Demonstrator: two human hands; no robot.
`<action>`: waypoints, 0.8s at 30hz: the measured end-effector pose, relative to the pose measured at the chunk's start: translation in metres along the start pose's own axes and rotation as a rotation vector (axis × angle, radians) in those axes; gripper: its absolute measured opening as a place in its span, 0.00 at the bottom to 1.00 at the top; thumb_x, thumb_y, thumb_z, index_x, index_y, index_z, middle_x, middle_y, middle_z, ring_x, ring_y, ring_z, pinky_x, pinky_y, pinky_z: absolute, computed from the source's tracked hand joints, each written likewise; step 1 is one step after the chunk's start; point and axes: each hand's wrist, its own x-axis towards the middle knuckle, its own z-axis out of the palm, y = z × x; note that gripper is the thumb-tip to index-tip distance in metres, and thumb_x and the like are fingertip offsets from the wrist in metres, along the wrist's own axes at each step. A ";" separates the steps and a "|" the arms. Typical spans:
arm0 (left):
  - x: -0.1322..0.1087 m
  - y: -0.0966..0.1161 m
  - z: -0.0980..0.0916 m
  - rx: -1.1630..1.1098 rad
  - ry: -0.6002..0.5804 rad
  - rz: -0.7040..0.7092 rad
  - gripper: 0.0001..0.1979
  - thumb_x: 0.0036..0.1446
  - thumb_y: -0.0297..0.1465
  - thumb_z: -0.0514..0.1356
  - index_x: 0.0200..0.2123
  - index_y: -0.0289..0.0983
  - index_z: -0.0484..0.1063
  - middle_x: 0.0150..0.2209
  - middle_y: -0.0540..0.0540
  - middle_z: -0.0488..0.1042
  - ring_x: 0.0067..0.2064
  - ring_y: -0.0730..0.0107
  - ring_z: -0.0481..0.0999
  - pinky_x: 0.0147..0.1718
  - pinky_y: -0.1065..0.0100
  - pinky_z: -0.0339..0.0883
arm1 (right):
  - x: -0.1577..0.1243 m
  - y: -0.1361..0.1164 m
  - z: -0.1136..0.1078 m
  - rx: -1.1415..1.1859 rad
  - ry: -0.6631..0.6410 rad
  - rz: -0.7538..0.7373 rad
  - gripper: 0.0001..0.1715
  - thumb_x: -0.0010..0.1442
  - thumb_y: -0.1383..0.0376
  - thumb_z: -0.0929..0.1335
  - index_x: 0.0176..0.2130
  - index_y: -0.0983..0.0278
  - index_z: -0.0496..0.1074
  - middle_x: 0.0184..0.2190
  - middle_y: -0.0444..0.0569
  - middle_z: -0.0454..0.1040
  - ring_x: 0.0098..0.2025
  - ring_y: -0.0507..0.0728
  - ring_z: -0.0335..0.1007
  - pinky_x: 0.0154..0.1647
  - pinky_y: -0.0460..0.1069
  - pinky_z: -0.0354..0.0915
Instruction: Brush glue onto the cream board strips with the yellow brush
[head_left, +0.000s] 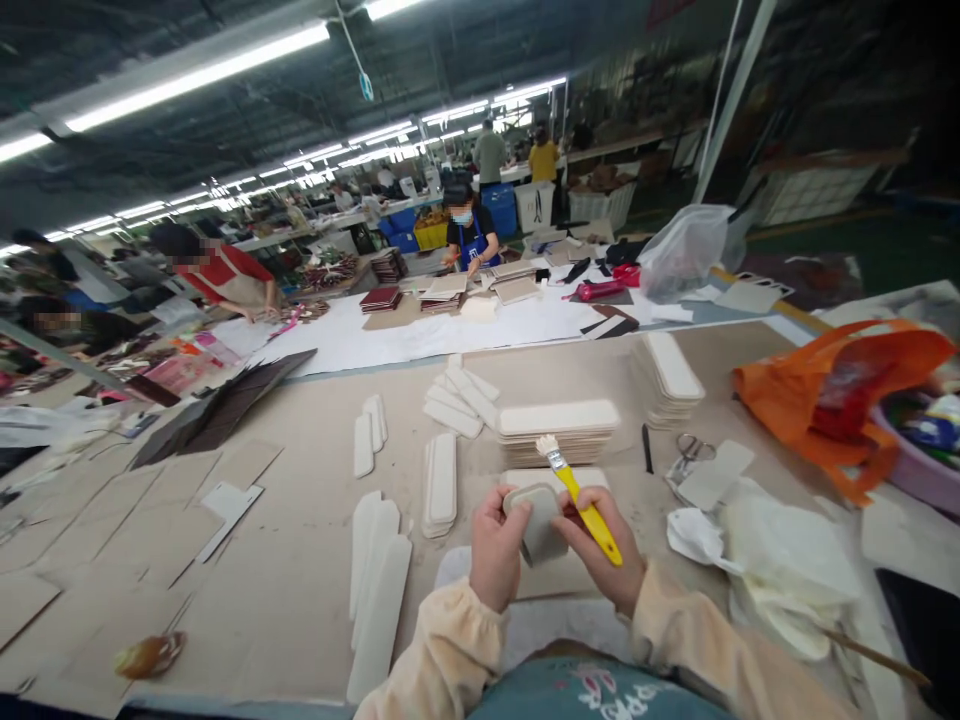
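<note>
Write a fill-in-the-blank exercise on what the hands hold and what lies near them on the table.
1. The right hand holds a brush with a ____ handle.
2. The left hand grips a grey piece; the number of hands touching that piece is ____.
3. The scissors lie on the table to the ____ of both hands.
4. The plastic bag near the table's right edge is ____ in colour.

Missing words: yellow; two; right; orange.

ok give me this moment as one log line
left hand: holds grey pad | right hand: pad plus yellow brush | behind: stack of pads
</note>
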 end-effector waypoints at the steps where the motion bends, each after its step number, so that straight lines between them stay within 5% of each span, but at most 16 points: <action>1: -0.001 0.003 0.002 0.008 -0.003 0.020 0.10 0.50 0.33 0.61 0.34 0.35 0.66 0.29 0.51 0.69 0.30 0.76 0.65 0.30 0.74 0.59 | 0.001 -0.005 0.003 0.031 0.010 0.002 0.15 0.56 0.64 0.68 0.36 0.58 0.54 0.37 0.44 0.66 0.35 0.51 0.65 0.35 0.46 0.64; 7: -0.014 0.011 0.009 0.021 -0.076 0.111 0.13 0.51 0.32 0.60 0.41 0.37 0.65 0.36 0.47 0.71 0.37 0.71 0.68 0.38 0.70 0.62 | 0.003 -0.030 0.011 0.104 0.053 -0.017 0.15 0.56 0.64 0.68 0.36 0.58 0.55 0.34 0.41 0.64 0.33 0.50 0.62 0.33 0.43 0.61; 24: -0.036 0.013 0.011 -0.038 -0.064 0.135 0.12 0.54 0.33 0.56 0.42 0.37 0.66 0.38 0.46 0.72 0.38 0.70 0.69 0.40 0.69 0.63 | -0.010 -0.051 0.020 0.105 0.051 -0.054 0.15 0.55 0.64 0.68 0.36 0.58 0.56 0.35 0.42 0.64 0.33 0.50 0.62 0.32 0.43 0.62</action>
